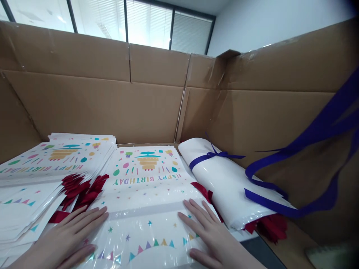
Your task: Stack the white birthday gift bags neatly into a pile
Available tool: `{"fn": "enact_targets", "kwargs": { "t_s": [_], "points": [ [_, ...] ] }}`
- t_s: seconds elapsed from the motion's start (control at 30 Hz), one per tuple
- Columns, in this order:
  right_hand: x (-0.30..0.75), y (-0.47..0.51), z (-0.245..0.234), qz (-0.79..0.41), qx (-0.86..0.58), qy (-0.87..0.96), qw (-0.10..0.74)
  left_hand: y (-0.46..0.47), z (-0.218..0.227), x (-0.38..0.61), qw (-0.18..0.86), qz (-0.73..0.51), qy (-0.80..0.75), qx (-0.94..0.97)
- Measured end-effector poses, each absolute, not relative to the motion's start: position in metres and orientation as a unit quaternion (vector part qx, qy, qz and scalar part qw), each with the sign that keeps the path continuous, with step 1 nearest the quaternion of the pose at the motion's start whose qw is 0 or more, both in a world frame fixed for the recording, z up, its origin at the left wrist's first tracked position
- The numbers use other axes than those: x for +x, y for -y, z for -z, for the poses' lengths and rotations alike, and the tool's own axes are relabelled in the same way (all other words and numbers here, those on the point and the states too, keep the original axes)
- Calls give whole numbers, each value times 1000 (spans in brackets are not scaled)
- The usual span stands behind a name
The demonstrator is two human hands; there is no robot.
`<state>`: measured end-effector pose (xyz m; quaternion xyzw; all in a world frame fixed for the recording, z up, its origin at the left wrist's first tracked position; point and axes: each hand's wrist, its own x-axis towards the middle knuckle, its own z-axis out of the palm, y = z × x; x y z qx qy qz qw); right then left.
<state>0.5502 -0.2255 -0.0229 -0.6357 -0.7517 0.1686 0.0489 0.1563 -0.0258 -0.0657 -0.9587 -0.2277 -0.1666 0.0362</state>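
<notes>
Cardboard walls [112, 108] rise behind the birthday-print bag [146, 207], on which the left hand [74, 231] and right hand [206, 229] lie flat, unclenched; its near edge is cut off. One blurred pale object [331, 256], lower right, is perhaps paper.

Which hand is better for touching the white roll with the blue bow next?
The right hand, I'd say. It lies open on the birthday sheet, on the side next to the white roll. The left hand is across the sheet, nearer the pile.
</notes>
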Motion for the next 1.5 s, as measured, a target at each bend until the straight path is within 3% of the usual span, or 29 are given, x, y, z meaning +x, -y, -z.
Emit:
{"fn": "enact_targets", "kwargs": {
  "t_s": [0.2, 0.5, 0.7, 0.97, 1.1, 1.23, 1.5],
  "points": [
    [550, 228, 25, -159, -642, 748, 53, 23, 48, 153, 115, 50, 188, -974],
    [533, 197, 17, -85, -655, 743, 107, 17, 2, 54, 197, 102, 268, -938],
    [473, 142, -15, -97, -569, 794, 191, 11, 6, 23, 174, 158, 278, -931],
    [391, 79, -26, -190, -445, 828, 285, 18, 19, 27, 104, 255, 282, -919],
    [359, 55, -20, -257, -413, 818, 307, 14, 7, 26, 58, 233, 325, -915],
    [339, 34, -7, -315, -418, 792, 315, 1, 9, 19, 99, 176, 318, -926],
    [317, 11, 9, -534, -459, 629, 331, 10, 10, 22, 119, 233, 278, -924]
  ]
}}
